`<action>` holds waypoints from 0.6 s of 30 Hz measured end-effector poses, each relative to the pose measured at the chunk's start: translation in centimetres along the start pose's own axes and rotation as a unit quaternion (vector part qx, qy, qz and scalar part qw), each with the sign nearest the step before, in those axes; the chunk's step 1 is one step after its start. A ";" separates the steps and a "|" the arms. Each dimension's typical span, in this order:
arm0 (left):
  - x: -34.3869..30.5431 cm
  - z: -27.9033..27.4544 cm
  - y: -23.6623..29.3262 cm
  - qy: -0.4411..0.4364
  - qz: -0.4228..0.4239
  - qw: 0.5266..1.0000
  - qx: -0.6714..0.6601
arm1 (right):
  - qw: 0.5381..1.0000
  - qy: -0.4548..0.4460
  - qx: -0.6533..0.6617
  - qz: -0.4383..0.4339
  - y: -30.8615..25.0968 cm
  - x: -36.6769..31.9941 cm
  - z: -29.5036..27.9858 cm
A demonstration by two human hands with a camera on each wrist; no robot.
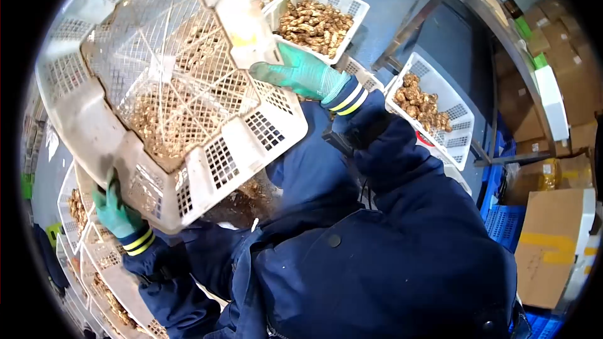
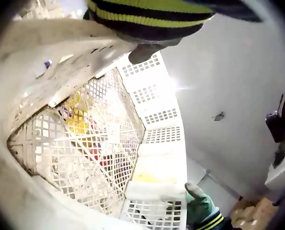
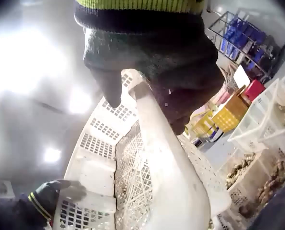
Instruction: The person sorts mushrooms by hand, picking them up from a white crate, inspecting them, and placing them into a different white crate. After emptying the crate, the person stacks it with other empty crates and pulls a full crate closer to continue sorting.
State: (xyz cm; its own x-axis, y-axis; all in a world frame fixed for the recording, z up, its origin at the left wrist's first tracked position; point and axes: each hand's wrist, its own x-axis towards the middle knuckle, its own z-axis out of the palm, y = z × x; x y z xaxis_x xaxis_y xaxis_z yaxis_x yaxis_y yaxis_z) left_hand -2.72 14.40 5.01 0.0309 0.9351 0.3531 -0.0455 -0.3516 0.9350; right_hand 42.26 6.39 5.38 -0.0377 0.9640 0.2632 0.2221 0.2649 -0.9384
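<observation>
A white plastic crate (image 1: 232, 163) with mesh sides and a lattice bottom is held up and tilted in front of the body. My left hand (image 1: 116, 210), in a green glove, grips its rim at the lower left. On the opposite side, my right hand (image 1: 301, 74), gloved alike, holds the rim with the thumb on the inner wall. Dirt stains the lattice bottom (image 2: 99, 158) in the left wrist view. Brown pieces show through it in the head view. In the right wrist view the crate's wall (image 3: 166, 158) runs down from the right hand.
White crates of brown, knobbly pieces stand around: one (image 1: 361, 9) beyond the right hand, another (image 1: 461, 116) at the right, several at the lower left. A metal frame (image 1: 414, 16) rises at the right. Cardboard boxes (image 1: 546, 257) are stacked beside it.
</observation>
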 end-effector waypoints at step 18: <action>0.3 10.0 7.8 -0.216 0.272 0.928 0.136 | 0.841 0.454 0.292 0.038 -1.0 -17.2 0.1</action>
State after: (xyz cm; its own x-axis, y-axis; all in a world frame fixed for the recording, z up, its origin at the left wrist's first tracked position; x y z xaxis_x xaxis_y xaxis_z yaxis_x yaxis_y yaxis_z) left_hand 6.95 11.53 12.70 0.4770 0.5315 0.7000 0.0795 -0.8193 0.5678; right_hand 42.63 -10.46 1.77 0.7737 0.6335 0.0102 -0.3371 0.4251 -0.8400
